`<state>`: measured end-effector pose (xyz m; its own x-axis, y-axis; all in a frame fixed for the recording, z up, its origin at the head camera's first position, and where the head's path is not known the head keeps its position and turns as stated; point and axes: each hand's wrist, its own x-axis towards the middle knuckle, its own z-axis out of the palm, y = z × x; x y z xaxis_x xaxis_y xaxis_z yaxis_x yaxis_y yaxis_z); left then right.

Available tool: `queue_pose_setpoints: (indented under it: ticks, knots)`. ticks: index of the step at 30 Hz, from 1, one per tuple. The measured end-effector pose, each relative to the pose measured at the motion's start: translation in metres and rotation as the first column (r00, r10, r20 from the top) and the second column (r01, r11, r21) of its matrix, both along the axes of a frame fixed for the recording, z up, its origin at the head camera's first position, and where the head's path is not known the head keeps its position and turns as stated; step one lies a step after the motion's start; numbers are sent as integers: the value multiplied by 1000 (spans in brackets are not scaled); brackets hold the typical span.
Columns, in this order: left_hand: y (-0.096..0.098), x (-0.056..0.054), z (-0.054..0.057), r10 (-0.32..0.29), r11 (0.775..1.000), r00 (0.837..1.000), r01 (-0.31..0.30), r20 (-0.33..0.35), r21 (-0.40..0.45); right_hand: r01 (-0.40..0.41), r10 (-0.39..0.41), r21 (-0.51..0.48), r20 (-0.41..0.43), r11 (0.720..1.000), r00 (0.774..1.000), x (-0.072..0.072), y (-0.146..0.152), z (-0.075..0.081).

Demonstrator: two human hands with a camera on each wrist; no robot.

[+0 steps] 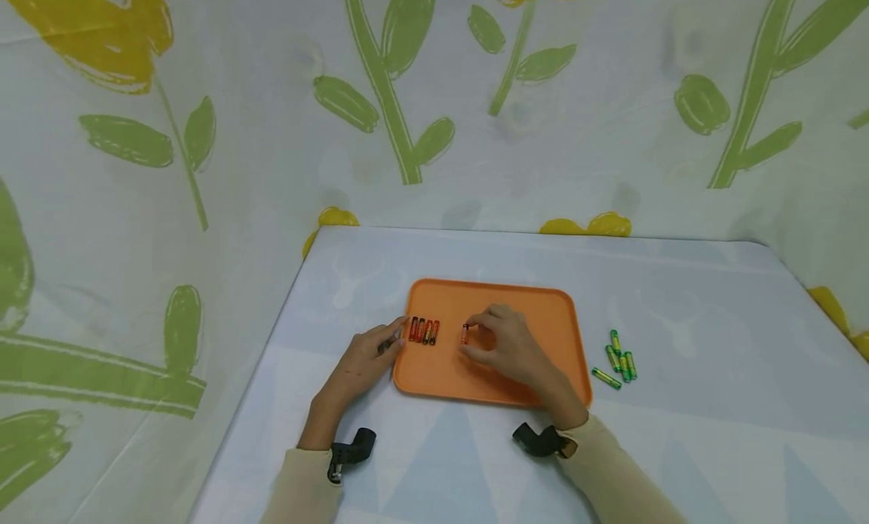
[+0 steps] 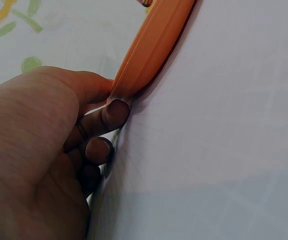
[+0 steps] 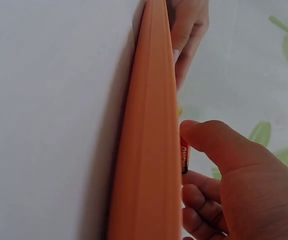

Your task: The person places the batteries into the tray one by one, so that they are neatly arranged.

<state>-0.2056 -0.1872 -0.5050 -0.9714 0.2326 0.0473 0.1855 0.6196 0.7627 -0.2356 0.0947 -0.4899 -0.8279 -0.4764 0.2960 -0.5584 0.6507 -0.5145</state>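
Right hand [image 1: 505, 347], head view: Poised over the orange tray [image 1: 543, 320], thumb and forefinger parted only by the length of a red-and-black battery [image 1: 465, 334], one digit at each end. Whether the battery touches the tray floor cannot be told.
Battery row [image 1: 421, 331], head view: Four similar cells lie side by side just inside the tray's left rim. The held battery is to their right, with bare tray between, its long axis running from near rim to far rim, nearly parallel to theirs.
Green batteries [image 1: 624, 367], head view: Five rest on the table [image 1: 713, 320] to the right of the tray, on the right hand's side.
Left hand [image 1: 363, 366], head view: At the tray's left edge, close to the row and farther from the held battery.
Tray corner, left wrist view: The left thumb meets the rim, the other fingers bent below; grip or light touch cannot be told.
Tray wall, right wrist view: Beyond it, the right hand pinches the battery; the left hand appears farther along.
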Motion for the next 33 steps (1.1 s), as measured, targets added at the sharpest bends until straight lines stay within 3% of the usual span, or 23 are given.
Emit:
queue_pose_setpoints:
  ticks: [9, 23, 27, 33]
  knots:
    - [2, 1, -1, 8, 1000, 1000, -8, 6, 0, 11, -11, 14, -5, 1000, 1000, -4, -8, -7]
    - [2, -1, -4, -8, 1000, 999, 8, -31, 4, 29, -26, -84, 41, 996, 999, -9, -17, -20]
    - [1, -3, -2, -6, 1000, 1000, 6, -16, -9, 44, -35, -113, 84, 993, 996, -11, -21, -21]
    - [1, -2, 0, 8, 1000, 1000, -7, 15, -20, 30, -20, -122, 79, 992, 997, -14, -26, -23]
